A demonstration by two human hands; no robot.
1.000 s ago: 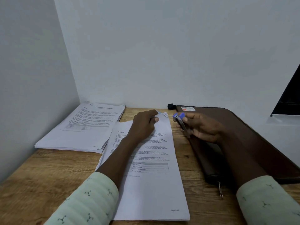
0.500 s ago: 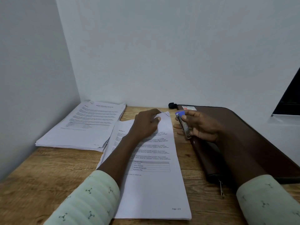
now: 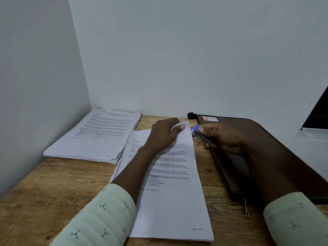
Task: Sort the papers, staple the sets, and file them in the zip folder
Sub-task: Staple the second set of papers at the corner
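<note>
Item 1, nearest: two pale green patterned sleeves point(image 3: 106, 215), above a worn brown wooden table point(image 3: 44, 192).

Item 2: white printed paper set point(image 3: 174, 210), flat on the table, long axis running away from the person, far right corner slightly raised.

Item 3: dark brown zip folder point(image 3: 276, 150), flat to the right of the set and partly under the right forearm. Its metal zip pull point(image 3: 246, 207) sat at the near end. It looked closed, and no contents could be seen.

Item 4: left hand point(image 3: 165, 137), resting on the set's far end, thumb and curled fingers pinching the raised corner.

Item 5: right hand point(image 3: 223, 137), fingers wrapped round a small metal stapler with a blue nose point(image 3: 202, 136). The stapler slanted from near right to far left, its nose just right of the pinched corner and aimed at it. Whether paper was already in its mouth could not be told. Judged need: a short leftward slide, then a squeeze.

Item 6: loose stack of white printed papers point(image 3: 95, 139), far left in the wall corner, its near right edge meeting the set.

Item 7, farthest: small black object point(image 3: 191, 115) against the white wall point(image 3: 177, 59), unidentified
</note>
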